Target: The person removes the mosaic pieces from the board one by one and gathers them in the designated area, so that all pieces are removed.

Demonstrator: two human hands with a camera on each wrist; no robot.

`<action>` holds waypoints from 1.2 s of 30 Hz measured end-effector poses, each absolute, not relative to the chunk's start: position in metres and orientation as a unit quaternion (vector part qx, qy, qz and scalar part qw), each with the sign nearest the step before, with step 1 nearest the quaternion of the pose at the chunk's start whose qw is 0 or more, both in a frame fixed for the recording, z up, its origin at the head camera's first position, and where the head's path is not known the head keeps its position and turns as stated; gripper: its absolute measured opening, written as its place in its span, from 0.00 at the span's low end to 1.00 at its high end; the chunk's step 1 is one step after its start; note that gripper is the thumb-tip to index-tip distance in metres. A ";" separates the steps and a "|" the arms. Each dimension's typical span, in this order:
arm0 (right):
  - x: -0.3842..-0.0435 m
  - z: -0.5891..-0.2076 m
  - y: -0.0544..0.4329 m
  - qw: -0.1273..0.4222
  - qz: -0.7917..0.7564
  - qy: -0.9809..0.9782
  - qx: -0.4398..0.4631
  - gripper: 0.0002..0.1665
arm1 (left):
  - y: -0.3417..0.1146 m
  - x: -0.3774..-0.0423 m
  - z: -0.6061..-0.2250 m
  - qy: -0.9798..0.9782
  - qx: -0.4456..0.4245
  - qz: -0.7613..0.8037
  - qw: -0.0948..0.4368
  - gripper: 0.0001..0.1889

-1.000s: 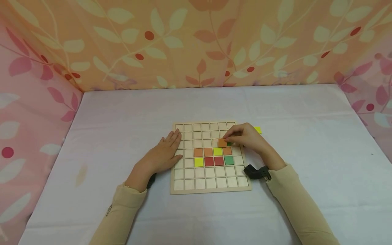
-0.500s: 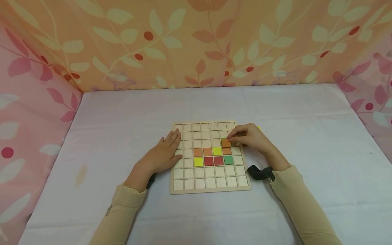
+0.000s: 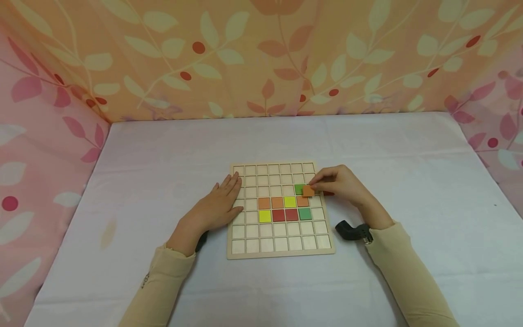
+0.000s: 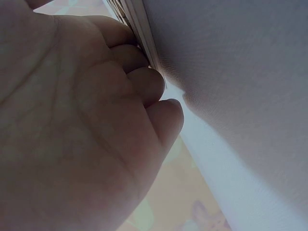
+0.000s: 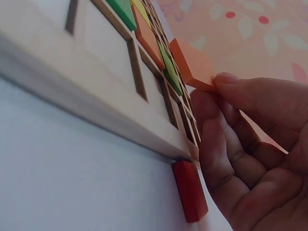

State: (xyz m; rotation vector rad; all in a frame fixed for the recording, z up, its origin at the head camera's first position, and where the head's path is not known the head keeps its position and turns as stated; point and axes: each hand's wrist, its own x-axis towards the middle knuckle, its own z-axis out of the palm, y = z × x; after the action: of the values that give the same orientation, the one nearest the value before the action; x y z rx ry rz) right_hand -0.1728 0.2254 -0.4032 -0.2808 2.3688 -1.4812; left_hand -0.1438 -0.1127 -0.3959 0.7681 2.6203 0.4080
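Note:
Thumb and fingertips of my right hand [image 3: 345,186] pinch an orange square tile [image 3: 308,190] above the right part of a wooden grid board [image 3: 267,246]. The right wrist view shows this orange tile [image 5: 192,65] tilted and raised off the board. Just left of it, a light green tile [image 3: 299,189] sits in a cell. My left hand [image 3: 216,206] rests with extended fingers on the board's left edge; its fingertips [image 4: 166,118] meet that edge in the left wrist view. Beneath my right hand a red tile [image 5: 190,191] lies on the table beside the board.
Two rows of coloured tiles fill mid-board cells, including a yellow tile [image 3: 289,202], a red tile [image 3: 278,215] and a green tile [image 3: 304,214]. A white cloth [image 3: 184,150] covers the table. Floral curtains [image 3: 261,59] stand behind and at both sides.
My right hand has shifted rightward with the orange tile, uncovering the light green tile. The yellow tile off the board is now hidden behind that hand. My left hand stays put.

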 end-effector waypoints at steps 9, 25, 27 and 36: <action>-0.172 -0.404 0.234 0.162 -0.528 0.828 -0.096 0.08 | -0.113 -0.144 -0.396 0.932 0.273 0.145 0.189 0.38; -0.168 -0.403 0.255 0.144 -0.518 0.836 -0.105 0.08 | -0.113 -0.145 -0.398 0.932 0.272 0.145 0.191 0.38; -0.167 -0.403 0.258 0.144 -0.518 0.836 -0.108 0.07 | -0.113 -0.145 -0.398 0.932 0.272 0.144 0.191 0.38; -0.163 -0.401 0.270 0.142 -0.516 0.839 -0.098 0.09 | -0.113 -0.145 -0.397 0.931 0.275 0.147 0.190 0.38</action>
State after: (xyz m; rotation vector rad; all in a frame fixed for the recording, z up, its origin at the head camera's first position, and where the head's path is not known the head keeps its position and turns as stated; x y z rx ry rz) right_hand -0.1628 0.2703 -0.4013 -0.2821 2.4217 -1.4893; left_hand -0.1449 -0.1129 -0.3972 0.7741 2.6165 0.4125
